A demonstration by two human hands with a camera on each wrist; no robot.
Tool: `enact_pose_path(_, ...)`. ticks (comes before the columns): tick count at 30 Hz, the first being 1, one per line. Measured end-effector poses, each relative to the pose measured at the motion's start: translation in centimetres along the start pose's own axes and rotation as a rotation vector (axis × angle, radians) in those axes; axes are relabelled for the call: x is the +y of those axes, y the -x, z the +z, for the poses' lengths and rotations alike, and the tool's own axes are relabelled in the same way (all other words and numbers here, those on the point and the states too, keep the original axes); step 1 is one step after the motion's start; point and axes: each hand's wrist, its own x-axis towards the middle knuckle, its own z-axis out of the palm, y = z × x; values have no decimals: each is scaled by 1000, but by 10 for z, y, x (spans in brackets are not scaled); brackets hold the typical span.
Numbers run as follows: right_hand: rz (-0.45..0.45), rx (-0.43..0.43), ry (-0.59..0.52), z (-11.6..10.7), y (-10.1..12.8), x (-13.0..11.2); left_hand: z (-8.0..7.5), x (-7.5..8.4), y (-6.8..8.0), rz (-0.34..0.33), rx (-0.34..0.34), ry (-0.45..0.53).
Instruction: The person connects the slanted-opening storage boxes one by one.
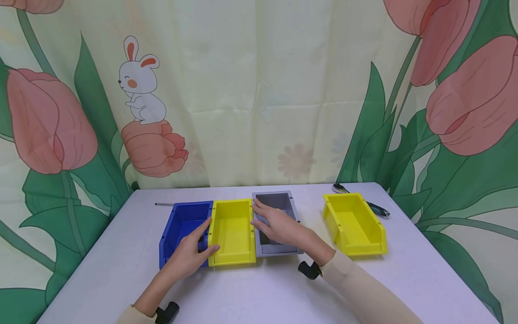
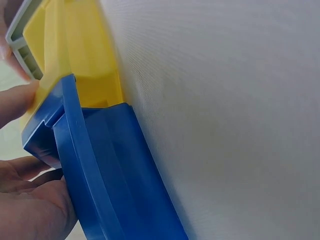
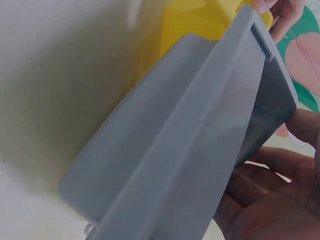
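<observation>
A blue bin (image 1: 163, 243), a yellow bin (image 1: 232, 258) and a grey bin (image 1: 279, 250) stand side by side, their long walls against each other. My left hand (image 1: 189, 254) pinches the adjoining walls of the blue and yellow bins, thumb over the yellow side and fingers inside the blue bin. At the left wall of the grey bin, my right hand (image 1: 279, 225) grips the rim beside the yellow bin. Its thumb reaches across that rim, while the other fingers dip into the grey bin, as the right wrist view shows.
A separate yellow bin (image 1: 356, 225) stands to the right. Behind it lies a dark-handled tool (image 1: 378, 209) with a metal end. A thin grey rod (image 1: 163, 204) lies behind the blue bin. The white-covered table (image 1: 251, 297) meets a printed curtain (image 1: 259, 112) at the back.
</observation>
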Motion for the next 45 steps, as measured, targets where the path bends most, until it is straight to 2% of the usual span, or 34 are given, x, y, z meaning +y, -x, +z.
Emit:
enact_pose_path(14,12,1,-33,5,1,3,0,-2,-1,5,-7,10)
enact_pose_path(33,-15,-3,-15,11,1,6,0,-2,-2,-8,-13,11)
enact_pose_path(45,8,-7,-28,23,0,12,0,-3,-1,-2,-19,21)
